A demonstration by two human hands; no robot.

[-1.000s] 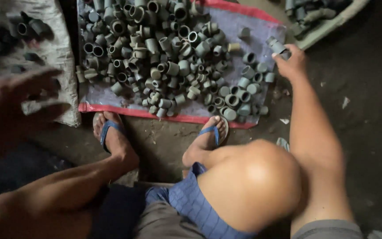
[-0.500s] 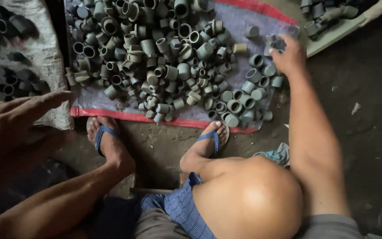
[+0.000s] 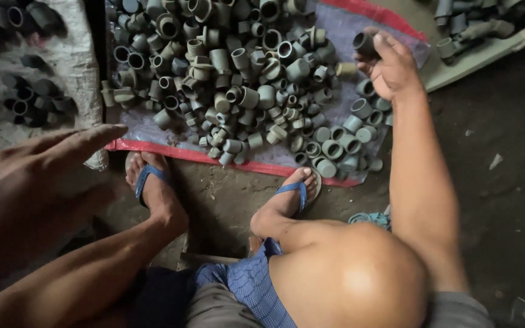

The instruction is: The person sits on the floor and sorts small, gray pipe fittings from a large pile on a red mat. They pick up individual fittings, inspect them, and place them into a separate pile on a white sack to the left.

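A heap of grey plastic pipe fittings lies on a purple sheet with a red edge in front of my feet. My right hand is stretched to the heap's far right corner and pinches one dark grey pipe fitting between thumb and fingers. My left hand hovers close to the camera at the left, fingers spread and pointing towards the heap, holding nothing. My feet in blue flip-flops rest on the ground just below the sheet.
A pale woven sack at the left carries a small group of dark fittings. A tray with more grey fittings sits at the top right. Dark dirt floor lies to the right.
My right hand has lifted a little with the fitting in its fingers. My left hand has spread its fingers and come forward towards the heap.
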